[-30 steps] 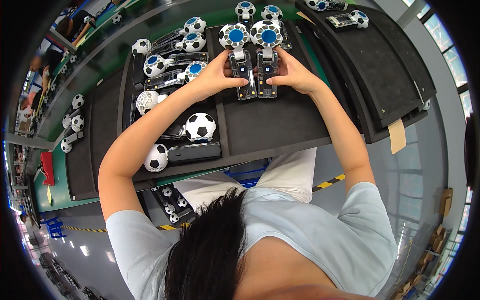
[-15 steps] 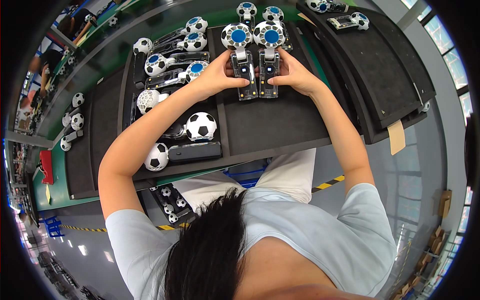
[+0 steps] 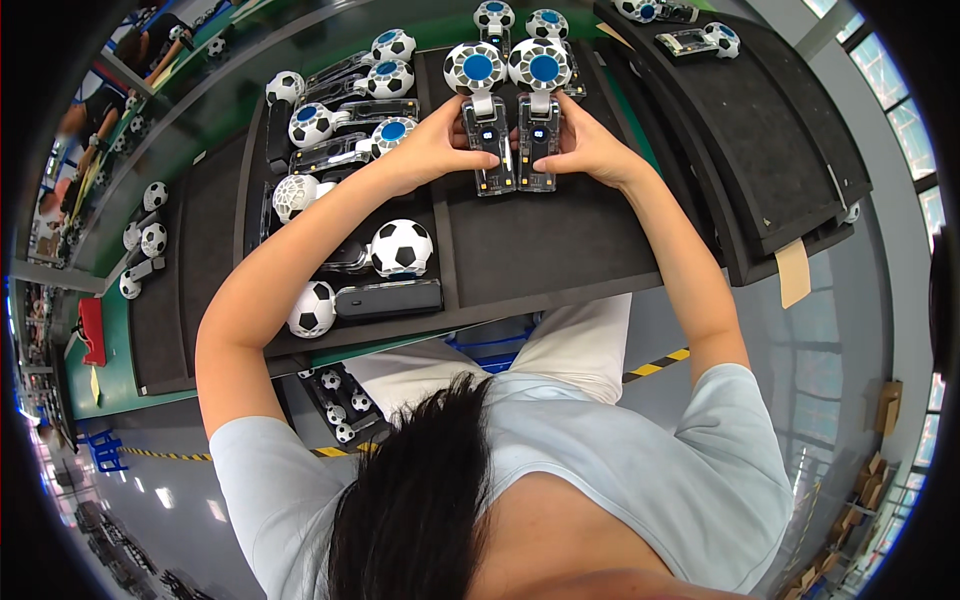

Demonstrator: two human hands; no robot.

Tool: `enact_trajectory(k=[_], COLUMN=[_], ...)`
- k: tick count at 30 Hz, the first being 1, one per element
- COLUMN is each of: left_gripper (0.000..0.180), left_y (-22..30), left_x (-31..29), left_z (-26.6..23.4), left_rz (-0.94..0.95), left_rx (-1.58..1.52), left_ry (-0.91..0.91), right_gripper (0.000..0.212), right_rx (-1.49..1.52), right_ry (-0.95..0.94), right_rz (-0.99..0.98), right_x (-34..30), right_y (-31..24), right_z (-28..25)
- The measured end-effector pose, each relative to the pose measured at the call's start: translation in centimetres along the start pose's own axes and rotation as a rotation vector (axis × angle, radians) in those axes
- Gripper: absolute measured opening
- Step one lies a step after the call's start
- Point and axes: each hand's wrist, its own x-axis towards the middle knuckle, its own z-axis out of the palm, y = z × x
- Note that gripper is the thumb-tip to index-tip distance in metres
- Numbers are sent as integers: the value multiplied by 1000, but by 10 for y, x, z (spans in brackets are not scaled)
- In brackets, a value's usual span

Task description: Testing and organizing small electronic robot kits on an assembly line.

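My left hand (image 3: 437, 150) is wrapped round the clear body of a soccer-ball handheld fan (image 3: 494, 178), its thumb lying across the front. My right hand (image 3: 592, 147) grips a matching handheld fan (image 3: 537, 115) the same way, thumb also on the front. Both fans stand side by side with a narrow gap between their bodies. Each has a black-and-white ball head with a blue disc on top, a white hinge, and a small lit display on the body. Both are over the black foam tray (image 3: 550, 245). The fingers behind the bodies are hidden.
More ball-headed fans lie in rows at my left, including one with a plain soccer-ball face (image 3: 401, 248) near the front edge. Two stand behind the held pair. Stacked black foam trays (image 3: 760, 140) at the right carry further fans. A red object (image 3: 92, 332) sits far left.
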Motion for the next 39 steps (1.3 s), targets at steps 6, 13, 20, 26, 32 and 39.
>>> enact_trajectory(k=[6,13,20,26,32,39], left_gripper=[89,90,76,68,68,64], left_y=[0,2,2,-1,-1,-6], left_x=[-1,0,4,4,3,6], left_z=[2,0,0,-1,1,1], left_rz=[-6,-18,-36,24,28,74], left_rx=[38,35,-86,4,-2,-5], left_ry=[-6,-22,-11,7,14,28], right_gripper=[99,102,86,78,80,79], right_rx=[-61,-38,-46,-91,-98,-107], right_ry=[37,23,41,49,35,43], right_rz=[15,13,-27,-61,24,-5], right_x=[-4,-4,-1,0,0,1], right_y=[-6,-5,3,4,1,5], right_z=[4,4,-5,-3,-6,-8])
